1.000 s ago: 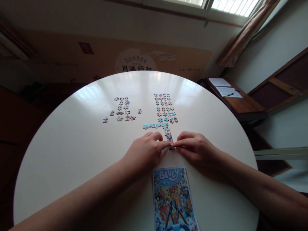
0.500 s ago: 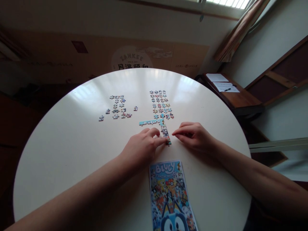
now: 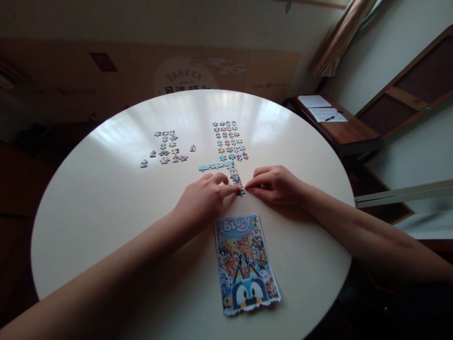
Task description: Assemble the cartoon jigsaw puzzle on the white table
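An L-shaped run of joined jigsaw pieces (image 3: 235, 175) lies near the table's middle, its light-blue top row reaching left and its side column running toward me. My left hand (image 3: 207, 196) rests at its inner side, a thumb stretched out to touch the column's lower end and the other fingers bent and apart. From the other side, my right hand (image 3: 274, 185) brings its pinched fingertips against the column's right edge; whether they hold a piece is hidden. Below both hands lies a blue picture sheet (image 3: 244, 264) printed "Bluey", with a ragged bottom edge.
Loose puzzle pieces (image 3: 228, 137) stand in rows beyond the joined run. A looser group of pieces (image 3: 164, 153) lies farther left. All this is on a round white table (image 3: 106, 212). A wooden side table (image 3: 348, 127) with papers (image 3: 327, 114) and a pen stands at right.
My right hand's fingertips have closed the small gap to the column's edge. My left hand keeps its place at the column. The view has tilted down, showing the whole picture sheet.
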